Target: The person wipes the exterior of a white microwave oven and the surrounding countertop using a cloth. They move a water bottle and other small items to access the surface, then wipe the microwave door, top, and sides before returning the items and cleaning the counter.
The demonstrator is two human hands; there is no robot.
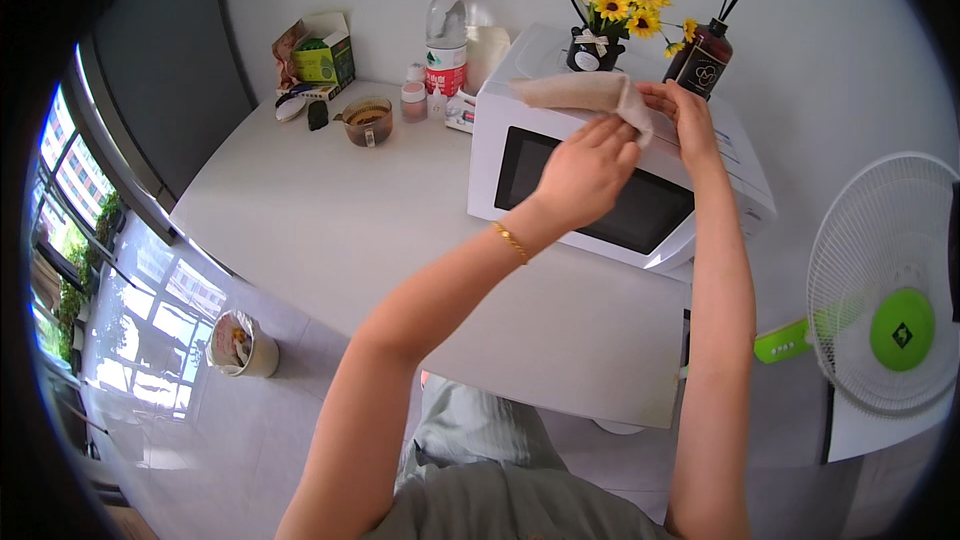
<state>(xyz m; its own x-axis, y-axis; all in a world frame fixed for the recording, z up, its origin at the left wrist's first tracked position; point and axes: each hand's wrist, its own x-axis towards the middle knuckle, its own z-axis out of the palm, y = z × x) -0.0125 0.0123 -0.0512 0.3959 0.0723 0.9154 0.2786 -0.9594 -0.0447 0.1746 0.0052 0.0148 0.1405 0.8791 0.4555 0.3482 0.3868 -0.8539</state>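
Observation:
A beige cloth (574, 92), folded into a long strip, lies along the front top edge of a white microwave oven (481, 165). My left hand (590, 169), with a gold bracelet (511, 242) at the wrist, has its fingers on the cloth's hanging right end, in front of the dark door window (645, 214). At the cloth's right edge is my right hand (688, 120), its fingers bent over the oven's top edge. Whether those fingers pinch the cloth is hidden. Behind the cloth stands a black pot (592, 56) with yellow artificial flowers (611, 4).
A dark reed diffuser bottle (703, 60) stands close behind my right hand. Left of the oven are a red-capped plastic bottle (447, 45), a glass cup (367, 122) and a green box (326, 60). An electric fan (885, 285) stands right, a waste bin (259, 352) left.

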